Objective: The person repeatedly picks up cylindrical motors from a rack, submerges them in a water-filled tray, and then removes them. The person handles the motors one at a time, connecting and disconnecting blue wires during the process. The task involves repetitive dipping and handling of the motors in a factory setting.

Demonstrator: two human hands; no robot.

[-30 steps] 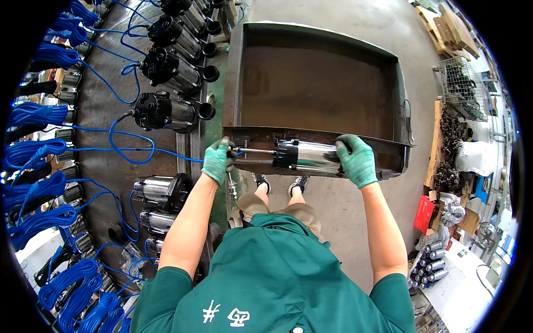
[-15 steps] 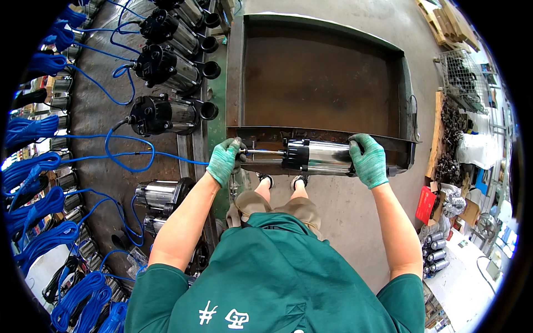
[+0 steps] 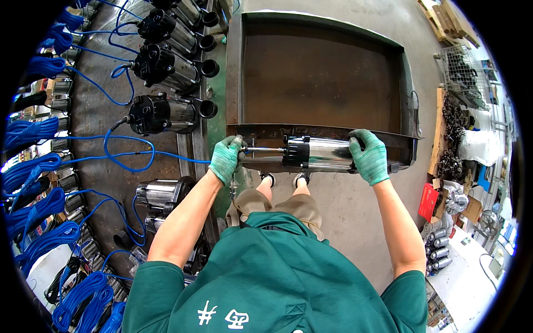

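Note:
A shiny metal pump cylinder (image 3: 327, 154) with a black left end lies sideways along the near edge of a steel trough. My right hand (image 3: 368, 156), in a green glove, is closed round its right end, with the thumb on top. A thin metal rod (image 3: 266, 149) stretches left from the black end. My left hand (image 3: 226, 157), gloved alike, grips the rod's far end; what sits inside that fist is mostly hidden. A blue cable (image 3: 186, 159) runs up to the left hand from the left; whether it is held cannot be made out.
The rusty trough (image 3: 240, 72) spreads beyond the pump. Several assembled pumps (image 3: 162, 115) with black heads stand on a bench at left, beside coiled blue cables (image 3: 33, 164). A wire basket (image 3: 463, 77), a red box (image 3: 427, 202) and a white table (image 3: 463, 283) are at right.
Both hands keep their hold on the rod and the pump cylinder. The view has shifted slightly; the cylinder sits marginally higher in it, and little else differs.

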